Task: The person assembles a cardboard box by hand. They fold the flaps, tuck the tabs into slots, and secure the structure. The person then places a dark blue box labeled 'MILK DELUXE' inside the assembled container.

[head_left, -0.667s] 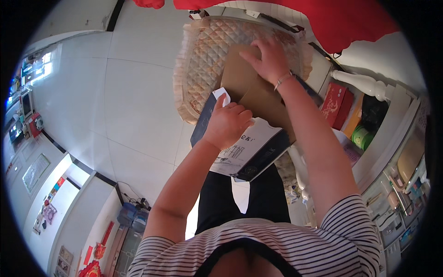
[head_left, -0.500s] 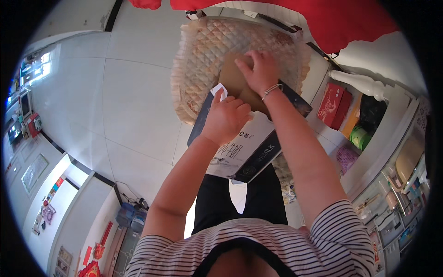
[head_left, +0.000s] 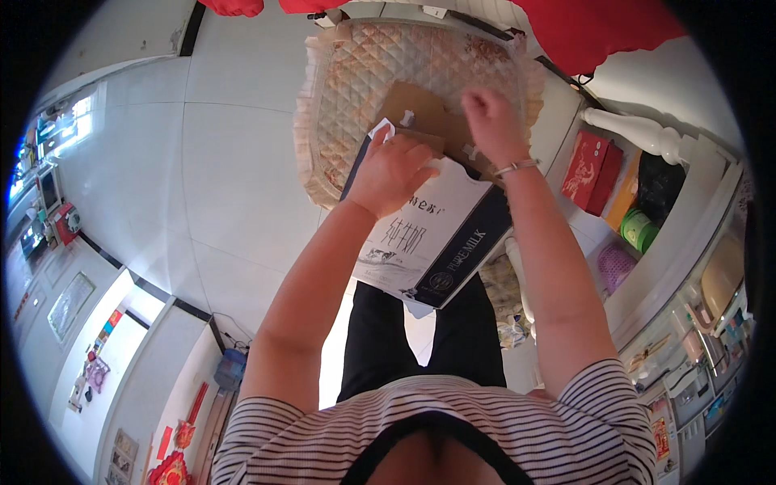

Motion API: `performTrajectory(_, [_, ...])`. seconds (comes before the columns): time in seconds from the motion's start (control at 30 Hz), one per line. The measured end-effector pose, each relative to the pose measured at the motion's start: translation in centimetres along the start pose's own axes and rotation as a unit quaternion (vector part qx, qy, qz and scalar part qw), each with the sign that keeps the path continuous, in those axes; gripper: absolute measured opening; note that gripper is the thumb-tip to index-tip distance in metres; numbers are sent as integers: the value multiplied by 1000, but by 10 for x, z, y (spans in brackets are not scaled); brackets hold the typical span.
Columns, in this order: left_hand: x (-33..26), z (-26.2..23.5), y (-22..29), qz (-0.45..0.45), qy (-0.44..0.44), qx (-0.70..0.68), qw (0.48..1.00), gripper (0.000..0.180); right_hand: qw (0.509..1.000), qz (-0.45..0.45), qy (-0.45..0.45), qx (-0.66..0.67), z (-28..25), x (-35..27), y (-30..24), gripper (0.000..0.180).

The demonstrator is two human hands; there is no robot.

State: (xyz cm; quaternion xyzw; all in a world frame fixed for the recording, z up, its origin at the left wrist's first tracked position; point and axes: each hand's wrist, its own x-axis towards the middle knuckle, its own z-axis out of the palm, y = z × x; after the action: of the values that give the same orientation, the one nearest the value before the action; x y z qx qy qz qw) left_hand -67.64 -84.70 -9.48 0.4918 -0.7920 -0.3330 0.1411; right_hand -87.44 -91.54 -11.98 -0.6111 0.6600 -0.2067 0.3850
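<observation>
A white and dark-blue cardboard milk box (head_left: pixel 420 230) rests tilted against the seat's near edge, above my thighs. Its printed front faces up at me, and brown cardboard flaps (head_left: pixel 416 105) stand open at its far end. My left hand (head_left: pixel 392 174) grips the box by its far left edge, fingers curled over the rim beside a torn white corner. Over the flaps on the right hovers my right hand (head_left: pixel 495 125), with a bracelet at its wrist. Motion smears its fingers, which look bent. The inside of the box is mostly hidden.
A quilted, frilled cushion (head_left: pixel 343 73) covers the seat under the box. Red cloth (head_left: pixel 598 32) hangs at the far right. On the right, a red box (head_left: pixel 590 170) and a green round container (head_left: pixel 638 232) sit near a white turned post (head_left: pixel 634 133).
My right hand has come away from the brown flaps toward the right. The box's front has turned up more toward me, while my left hand keeps its place at the edge.
</observation>
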Motion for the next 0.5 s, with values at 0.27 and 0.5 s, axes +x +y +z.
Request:
performTrajectory(0.27, [37, -29, 6, 40, 136, 15, 990, 26, 972, -207, 89, -69, -13, -100, -56, 44])
performTrajectory(0.5, [1, 34, -4, -142, 96, 143, 975, 62, 961, -128, 35, -243, 37, -71, 15, 63])
